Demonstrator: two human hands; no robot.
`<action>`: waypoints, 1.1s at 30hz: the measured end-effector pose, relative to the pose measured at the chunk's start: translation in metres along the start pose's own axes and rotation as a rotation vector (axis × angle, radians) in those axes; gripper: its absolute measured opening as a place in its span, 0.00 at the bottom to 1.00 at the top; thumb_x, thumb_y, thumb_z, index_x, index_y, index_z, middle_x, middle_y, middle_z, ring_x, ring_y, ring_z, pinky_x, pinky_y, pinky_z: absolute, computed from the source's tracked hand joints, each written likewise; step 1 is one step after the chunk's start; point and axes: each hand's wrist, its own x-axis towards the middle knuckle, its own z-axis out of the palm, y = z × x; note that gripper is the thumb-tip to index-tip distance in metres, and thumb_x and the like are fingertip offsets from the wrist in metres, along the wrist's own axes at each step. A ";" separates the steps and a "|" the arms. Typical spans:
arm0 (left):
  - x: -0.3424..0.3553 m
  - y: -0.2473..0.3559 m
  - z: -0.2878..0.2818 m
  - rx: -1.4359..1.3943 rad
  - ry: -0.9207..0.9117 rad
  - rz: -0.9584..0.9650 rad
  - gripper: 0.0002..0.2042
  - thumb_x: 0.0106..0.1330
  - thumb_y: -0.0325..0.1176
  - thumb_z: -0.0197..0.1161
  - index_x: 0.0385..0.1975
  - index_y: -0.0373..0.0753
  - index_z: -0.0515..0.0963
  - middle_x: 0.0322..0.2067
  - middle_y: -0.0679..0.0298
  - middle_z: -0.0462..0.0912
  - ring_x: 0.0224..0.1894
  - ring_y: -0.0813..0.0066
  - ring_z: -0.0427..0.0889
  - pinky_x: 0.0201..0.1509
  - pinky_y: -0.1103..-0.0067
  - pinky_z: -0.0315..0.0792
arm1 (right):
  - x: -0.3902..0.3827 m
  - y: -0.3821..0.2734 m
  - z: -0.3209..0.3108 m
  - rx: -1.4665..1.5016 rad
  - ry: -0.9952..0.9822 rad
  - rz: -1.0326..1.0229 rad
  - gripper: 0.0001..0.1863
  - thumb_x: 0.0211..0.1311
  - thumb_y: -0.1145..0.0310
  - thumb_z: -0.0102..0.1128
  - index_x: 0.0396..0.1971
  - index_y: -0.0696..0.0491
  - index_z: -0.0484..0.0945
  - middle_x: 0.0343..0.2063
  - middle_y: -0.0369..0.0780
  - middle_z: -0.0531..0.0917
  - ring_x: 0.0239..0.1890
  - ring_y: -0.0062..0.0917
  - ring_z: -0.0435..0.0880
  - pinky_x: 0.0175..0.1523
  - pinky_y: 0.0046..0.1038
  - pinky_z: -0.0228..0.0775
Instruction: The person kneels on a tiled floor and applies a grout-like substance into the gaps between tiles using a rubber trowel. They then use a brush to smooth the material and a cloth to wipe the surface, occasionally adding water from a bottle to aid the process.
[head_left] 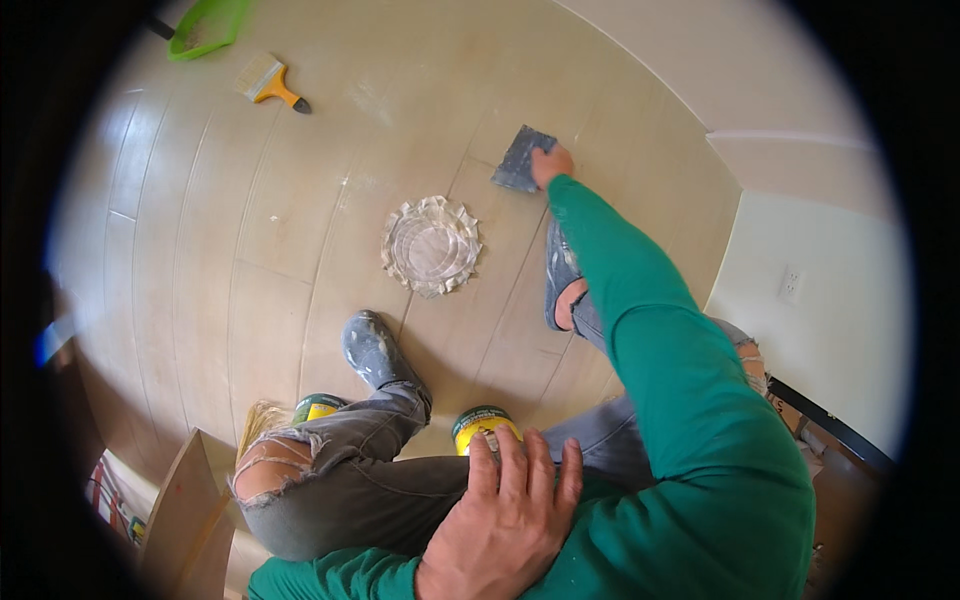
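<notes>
My right hand (552, 166) reaches out over the floor, its fingers closed on the edge of a dark grey square sheet (522, 158) that looks like sandpaper. The sheet is at floor level, beyond my right shoe. My left hand (505, 520) rests palm down on my lap, fingers stretched out and slightly apart, holding nothing. Between and ahead of my feet lies a round, pale disc (431, 246) with a crumpled, ruffled rim of film or tape. My left shoe (372, 350) stands just nearer than the disc.
A wide paintbrush (272, 83) with an orange handle and a green dustpan (207, 28) lie at the far left. Near me are a yellow-and-green can (482, 422), a similar can (318, 407), broom bristles (258, 422) and a wooden board (183, 510). A wall (820, 270) rises on the right.
</notes>
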 end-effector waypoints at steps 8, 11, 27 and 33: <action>0.024 0.000 -0.008 0.070 -0.067 0.079 0.25 0.71 0.36 0.53 0.64 0.30 0.75 0.54 0.42 0.81 0.60 0.43 0.78 0.68 0.49 0.70 | -0.148 -0.224 0.109 0.420 -0.392 -0.422 0.28 0.69 0.47 0.63 0.39 0.64 0.80 0.38 0.61 0.85 0.43 0.56 0.86 0.50 0.52 0.78; 0.020 -0.004 -0.005 -0.029 -0.052 0.095 0.24 0.73 0.36 0.55 0.65 0.32 0.77 0.55 0.42 0.82 0.60 0.43 0.81 0.64 0.51 0.76 | -0.122 -0.160 0.088 0.631 -0.480 -0.118 0.30 0.72 0.45 0.64 0.44 0.64 0.83 0.35 0.51 0.88 0.40 0.41 0.88 0.48 0.46 0.80; 0.011 0.009 -0.002 0.059 0.026 0.068 0.24 0.71 0.37 0.55 0.63 0.31 0.77 0.55 0.42 0.81 0.61 0.43 0.78 0.69 0.50 0.70 | -0.105 -0.241 0.104 0.284 -0.464 -0.450 0.28 0.67 0.46 0.63 0.40 0.61 0.83 0.38 0.61 0.87 0.43 0.57 0.87 0.49 0.52 0.79; 0.007 0.002 0.001 -0.021 -0.092 0.134 0.24 0.73 0.37 0.54 0.65 0.33 0.77 0.56 0.42 0.82 0.61 0.42 0.81 0.65 0.51 0.75 | -0.201 -0.231 0.086 0.558 -0.724 -0.635 0.24 0.71 0.52 0.63 0.48 0.61 0.82 0.42 0.58 0.88 0.46 0.51 0.88 0.52 0.46 0.79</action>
